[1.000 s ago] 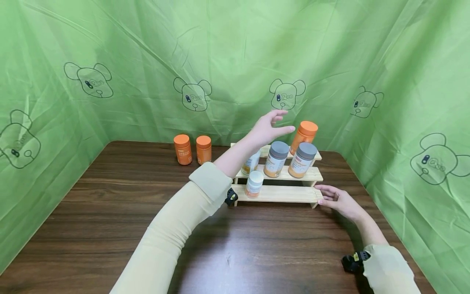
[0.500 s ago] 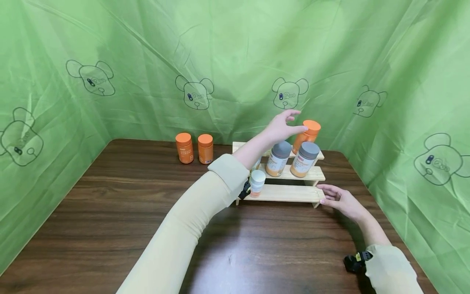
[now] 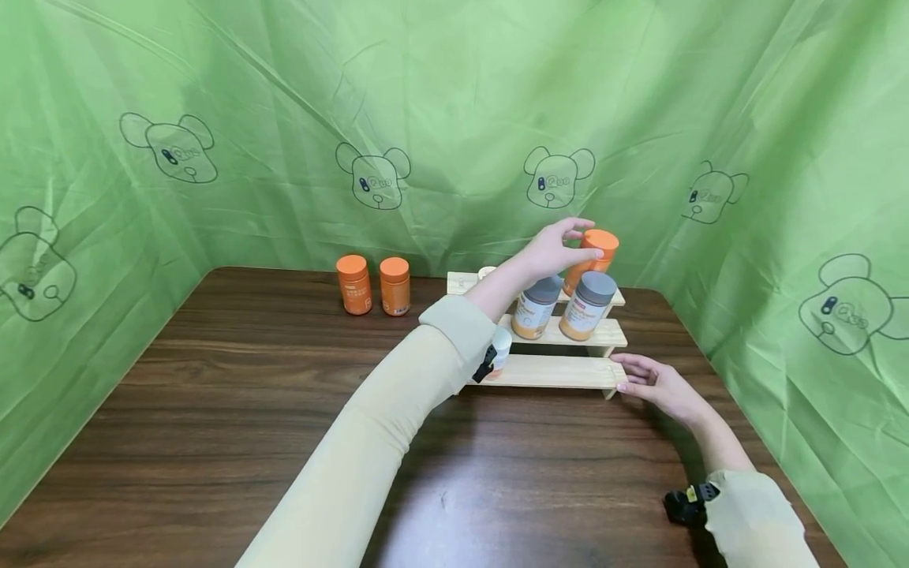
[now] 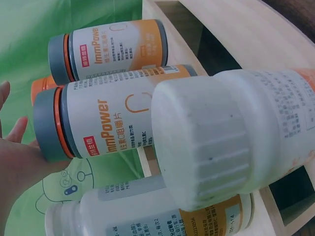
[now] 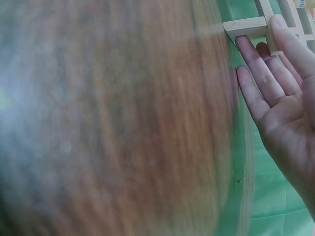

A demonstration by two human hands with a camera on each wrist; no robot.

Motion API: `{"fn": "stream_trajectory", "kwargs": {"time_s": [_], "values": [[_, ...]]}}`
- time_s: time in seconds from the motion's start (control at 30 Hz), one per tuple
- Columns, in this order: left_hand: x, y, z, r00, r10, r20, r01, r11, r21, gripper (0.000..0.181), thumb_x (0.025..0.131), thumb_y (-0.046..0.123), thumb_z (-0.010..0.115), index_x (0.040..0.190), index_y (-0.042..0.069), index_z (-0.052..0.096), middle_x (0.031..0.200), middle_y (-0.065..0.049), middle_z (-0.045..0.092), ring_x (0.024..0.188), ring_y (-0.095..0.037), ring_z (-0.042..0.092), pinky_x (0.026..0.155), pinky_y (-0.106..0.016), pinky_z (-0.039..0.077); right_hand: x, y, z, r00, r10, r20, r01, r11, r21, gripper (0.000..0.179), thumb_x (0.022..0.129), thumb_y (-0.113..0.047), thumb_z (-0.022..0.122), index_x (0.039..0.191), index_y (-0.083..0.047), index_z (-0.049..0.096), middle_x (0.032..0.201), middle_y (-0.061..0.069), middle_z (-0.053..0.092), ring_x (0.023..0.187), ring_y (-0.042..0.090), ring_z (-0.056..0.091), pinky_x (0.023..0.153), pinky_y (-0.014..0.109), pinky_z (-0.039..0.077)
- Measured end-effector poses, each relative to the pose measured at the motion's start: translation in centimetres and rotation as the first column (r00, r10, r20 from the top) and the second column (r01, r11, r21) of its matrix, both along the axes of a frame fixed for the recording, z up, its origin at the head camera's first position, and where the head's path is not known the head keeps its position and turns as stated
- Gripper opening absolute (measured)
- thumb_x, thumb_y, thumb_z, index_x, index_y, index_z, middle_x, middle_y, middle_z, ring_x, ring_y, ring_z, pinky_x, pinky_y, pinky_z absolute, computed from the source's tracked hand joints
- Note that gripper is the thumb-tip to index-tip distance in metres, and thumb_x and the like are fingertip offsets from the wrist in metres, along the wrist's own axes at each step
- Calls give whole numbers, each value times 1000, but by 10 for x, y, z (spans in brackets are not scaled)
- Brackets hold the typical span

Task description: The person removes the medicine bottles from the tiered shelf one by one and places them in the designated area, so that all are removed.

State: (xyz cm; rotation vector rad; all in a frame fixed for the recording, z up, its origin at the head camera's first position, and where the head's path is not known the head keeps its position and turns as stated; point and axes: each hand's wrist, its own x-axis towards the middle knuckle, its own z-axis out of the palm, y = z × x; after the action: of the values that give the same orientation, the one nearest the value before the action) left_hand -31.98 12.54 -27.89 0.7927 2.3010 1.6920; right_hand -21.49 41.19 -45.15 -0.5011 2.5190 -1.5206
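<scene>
My left hand [image 3: 552,254] reaches over a three-step wooden shelf [image 3: 561,371]. Its thumb overlaps the orange cap of the bottle [image 3: 584,270] on the top step, with the fingers spread behind that cap. In the left wrist view this bottle is mostly hidden behind two grey-capped bottles [image 4: 118,115]. At the shelf's right end, my right hand [image 3: 660,388] grips the lowest step's end between thumb and fingers. On that step a small white bottle [image 4: 206,142] stands, partly covered by the left wrist in the head view. Another white bottle [image 4: 123,211] lies beyond it in the left wrist view.
Two orange bottles, one [image 3: 353,285] left of the other [image 3: 394,287], stand at the back of the dark wooden table [image 3: 234,410]. Green curtains [image 3: 454,102] enclose the back and both sides.
My left hand has moved right, from left of the top-step orange bottle to its cap. Its forearm now covers more of the small white bottle. The right hand stays at the shelf's end.
</scene>
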Motion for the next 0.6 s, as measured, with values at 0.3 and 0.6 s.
{"fn": "stream_trajectory", "kwargs": {"time_s": [0.3,0.6], "values": [[-6,6,-2,1000,-13,-22,13,1000,-28,54,87,26,69,136,19,49,139,-1,49,129,-15,44,101,-27,40,-2,0,-1,1000,0,0,0,1000,2,54,89,-6,64,135,9,41,125,8,60,106,-4,57,85,14,48],[-11,12,0,997,-29,-69,23,996,-88,49,88,26,68,134,18,52,133,1,53,123,-11,46,96,-19,39,-1,0,-1,1000,-12,1,12,1000,12,54,89,-6,64,136,9,41,127,13,58,105,-5,57,85,14,48]]}}
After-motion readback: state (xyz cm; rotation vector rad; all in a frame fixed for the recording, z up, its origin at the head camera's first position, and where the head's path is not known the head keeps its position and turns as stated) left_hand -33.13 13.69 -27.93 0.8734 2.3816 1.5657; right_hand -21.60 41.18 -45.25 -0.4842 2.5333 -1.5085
